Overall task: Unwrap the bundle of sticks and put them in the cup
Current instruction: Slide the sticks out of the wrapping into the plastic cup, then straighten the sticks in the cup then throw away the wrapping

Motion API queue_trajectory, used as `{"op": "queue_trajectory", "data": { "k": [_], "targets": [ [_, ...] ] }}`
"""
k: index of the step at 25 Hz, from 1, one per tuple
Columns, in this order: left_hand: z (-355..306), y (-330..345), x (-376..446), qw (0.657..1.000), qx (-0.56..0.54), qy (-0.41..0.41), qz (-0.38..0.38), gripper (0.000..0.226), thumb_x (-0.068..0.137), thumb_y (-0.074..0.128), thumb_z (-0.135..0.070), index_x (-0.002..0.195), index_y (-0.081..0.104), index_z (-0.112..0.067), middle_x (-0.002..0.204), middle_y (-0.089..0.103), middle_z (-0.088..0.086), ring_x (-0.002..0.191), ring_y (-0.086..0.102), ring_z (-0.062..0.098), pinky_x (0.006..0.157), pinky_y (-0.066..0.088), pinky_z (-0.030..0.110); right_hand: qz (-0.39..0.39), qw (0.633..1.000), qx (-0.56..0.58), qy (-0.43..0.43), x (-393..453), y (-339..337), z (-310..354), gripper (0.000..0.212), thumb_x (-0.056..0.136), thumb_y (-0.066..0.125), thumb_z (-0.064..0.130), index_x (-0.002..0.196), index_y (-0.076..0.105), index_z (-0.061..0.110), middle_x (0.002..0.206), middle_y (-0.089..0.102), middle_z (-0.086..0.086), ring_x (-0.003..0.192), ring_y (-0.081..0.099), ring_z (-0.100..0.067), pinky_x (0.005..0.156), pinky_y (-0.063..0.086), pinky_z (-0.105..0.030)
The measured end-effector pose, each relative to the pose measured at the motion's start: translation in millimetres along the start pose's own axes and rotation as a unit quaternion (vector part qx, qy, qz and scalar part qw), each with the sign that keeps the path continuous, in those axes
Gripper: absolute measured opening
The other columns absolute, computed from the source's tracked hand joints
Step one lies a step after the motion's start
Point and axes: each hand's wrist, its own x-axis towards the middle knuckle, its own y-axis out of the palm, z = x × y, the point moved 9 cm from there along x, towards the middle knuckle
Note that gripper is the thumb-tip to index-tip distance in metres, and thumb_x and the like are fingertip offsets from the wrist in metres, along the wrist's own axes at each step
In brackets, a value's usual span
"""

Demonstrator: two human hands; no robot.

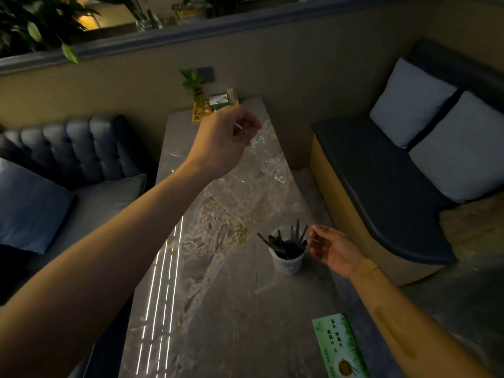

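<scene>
Left hand (226, 137): raised over the far table (231, 309), fingers pinched on a corner of the clear plastic wrap (256, 175), which hangs crumpled toward the tabletop. Right hand (331, 248): loosely open, gripping nothing, just beside the cup (287, 261). Sticks (283, 241): dark, thin, splayed upright in the white cup; unwrapping and loading appear done, only the wrap left to discard

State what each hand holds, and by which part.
Left hand pinches the clear plastic wrap by its upper edge; right hand is open beside the cup, holding nothing.
</scene>
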Motion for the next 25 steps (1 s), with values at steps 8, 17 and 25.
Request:
{"op": "queue_trajectory", "data": {
  "k": [8, 17, 25],
  "targets": [
    [-0.8, -22.9, -4.2, 0.999, -0.019, 0.004, -0.028, 0.011, 0.088, 0.063, -0.007, 0.092, 0.071, -0.015, 0.083, 0.066, -0.001, 0.070, 0.068, 0.016, 0.065, 0.048, 0.017, 0.000, 0.999, 0.011, -0.030, -9.3, 9.2, 13.9, 0.014, 0.091, 0.059, 0.014, 0.081, 0.066, 0.021, 0.066, 0.073, 0.005, 0.061, 0.071, -0.010, 0.052, 0.056, -0.025],
    [13.2, -49.3, -10.9, 0.997, -0.058, 0.013, -0.045, 0.009, 0.088, 0.065, -0.011, 0.091, 0.070, -0.016, 0.084, 0.067, 0.000, 0.068, 0.068, 0.015, 0.069, 0.053, 0.027, 0.006, 0.998, 0.025, -0.066, -24.4, 24.2, 24.8, 0.004, 0.083, 0.067, 0.017, 0.085, 0.069, 0.021, 0.071, 0.072, 0.004, 0.063, 0.071, -0.011, 0.051, 0.056, -0.024],
    [78.9, -85.4, -28.6, 0.990, -0.109, -0.031, -0.087, 0.017, 0.088, 0.066, -0.017, 0.088, 0.068, -0.034, 0.075, 0.068, -0.010, 0.067, 0.069, 0.011, 0.069, 0.055, 0.027, -0.007, 0.992, -0.042, -0.118, -37.9, 59.5, 40.6, 0.006, 0.088, 0.065, 0.018, 0.084, 0.067, 0.020, 0.071, 0.069, 0.004, 0.062, 0.066, -0.009, 0.055, 0.052, -0.023]
  ]
}}
